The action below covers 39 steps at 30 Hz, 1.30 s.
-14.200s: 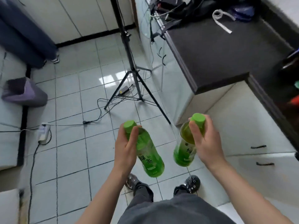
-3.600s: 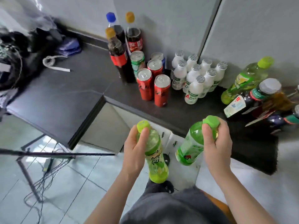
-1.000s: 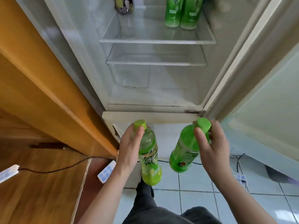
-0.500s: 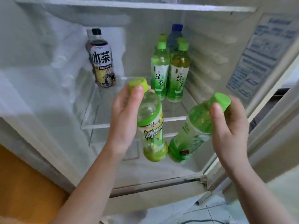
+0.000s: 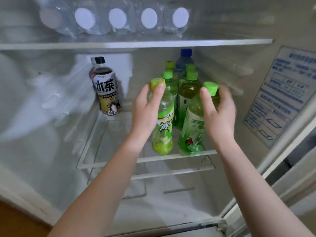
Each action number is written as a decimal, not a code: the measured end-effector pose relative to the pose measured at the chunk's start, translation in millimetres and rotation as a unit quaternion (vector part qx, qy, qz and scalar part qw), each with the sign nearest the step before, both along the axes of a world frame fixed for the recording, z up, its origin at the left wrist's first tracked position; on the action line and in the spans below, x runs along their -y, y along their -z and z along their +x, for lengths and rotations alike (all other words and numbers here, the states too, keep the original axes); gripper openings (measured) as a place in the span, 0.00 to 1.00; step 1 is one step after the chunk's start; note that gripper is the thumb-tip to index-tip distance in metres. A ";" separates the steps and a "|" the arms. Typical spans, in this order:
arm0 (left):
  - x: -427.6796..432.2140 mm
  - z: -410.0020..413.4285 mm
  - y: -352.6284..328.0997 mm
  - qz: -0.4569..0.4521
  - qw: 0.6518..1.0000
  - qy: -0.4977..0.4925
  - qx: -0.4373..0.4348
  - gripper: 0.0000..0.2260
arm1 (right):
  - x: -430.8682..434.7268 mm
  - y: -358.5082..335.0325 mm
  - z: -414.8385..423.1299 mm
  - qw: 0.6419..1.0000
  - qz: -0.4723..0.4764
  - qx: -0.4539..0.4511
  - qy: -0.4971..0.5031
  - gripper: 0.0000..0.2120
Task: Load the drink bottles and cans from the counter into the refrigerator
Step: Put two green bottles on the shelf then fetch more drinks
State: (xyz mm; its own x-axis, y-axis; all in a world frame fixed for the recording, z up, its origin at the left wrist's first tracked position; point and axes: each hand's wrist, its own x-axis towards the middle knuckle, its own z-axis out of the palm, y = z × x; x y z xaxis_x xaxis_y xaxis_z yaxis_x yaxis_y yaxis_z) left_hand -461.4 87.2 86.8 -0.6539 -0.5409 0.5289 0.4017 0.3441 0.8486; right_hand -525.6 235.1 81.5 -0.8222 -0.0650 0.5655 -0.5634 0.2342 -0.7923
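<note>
Inside the open refrigerator (image 5: 42, 134), the left hand (image 5: 147, 106) clamps a lime-capped bottle (image 5: 164, 127) marked "冰", and the right hand (image 5: 220, 113) a green-capped bottle (image 5: 191, 132) marked "天". Both are upright at the glass shelf's (image 5: 111, 142) front edge. A cluster of green bottles (image 5: 188, 89) stands just behind at 12 o'clock, with a dark bottle (image 5: 106, 89) reading "冰茶" at 10 o'clock.

Kitchen, with an open refrigerator (image 5: 34, 142)
</note>
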 end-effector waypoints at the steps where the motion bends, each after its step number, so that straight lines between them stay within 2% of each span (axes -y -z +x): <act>1: 0.1 -5.2 2.3 0.001 1.000 -0.001 0.004 0.06 | 2.4 1.2 -5.1 1.000 0.007 0.006 0.003 0.26; 8: -8.9 -32.9 10.8 0.003 1.000 -0.015 0.015 0.06 | 12.7 8.5 -26.8 0.999 -0.017 -0.029 -0.001 0.18; 17: -22.0 -54.0 26.4 0.043 0.992 -0.085 -0.088 0.11 | 24.6 10.9 -39.3 0.998 -0.022 -0.051 -0.018 0.13; 22: -19.5 -55.2 36.8 0.027 0.991 -0.101 -0.086 0.16 | 24.6 21.1 -38.2 0.998 -0.050 -0.032 -0.011 0.20; 26: -19.4 -53.4 40.8 0.045 0.994 -0.083 -0.048 0.20 | 15.5 31.8 -25.6 0.999 -0.028 -0.034 0.010 0.22; 28: -20.7 -48.9 46.3 0.052 0.994 -0.095 -0.028 0.25 | 7.8 39.3 -14.0 0.999 -0.031 -0.017 0.040 0.26; 30: -23.1 -37.0 56.5 0.050 0.990 -0.118 -0.052 0.27 | -1.8 49.5 2.4 0.998 -0.029 -0.023 0.050 0.24; 32: -27.2 -18.1 72.1 0.023 0.988 -0.124 -0.087 0.24 | -14.3 65.0 22.2 0.998 0.003 -0.058 0.037 0.20; 36: -36.1 28.5 118.5 -0.093 0.986 -0.059 -0.124 0.19 | -46.0 103.6 68.0 0.997 0.066 -0.025 0.012 0.14; 37: -41.6 39.1 131.2 -0.101 0.987 -0.019 -0.121 0.18 | -54.5 114.1 80.2 0.995 0.097 -0.010 0.012 0.14; 39: -60.6 59.6 152.1 -0.048 0.993 0.073 -0.083 0.13 | -73.0 138.0 105.0 0.988 0.151 0.022 0.027 0.14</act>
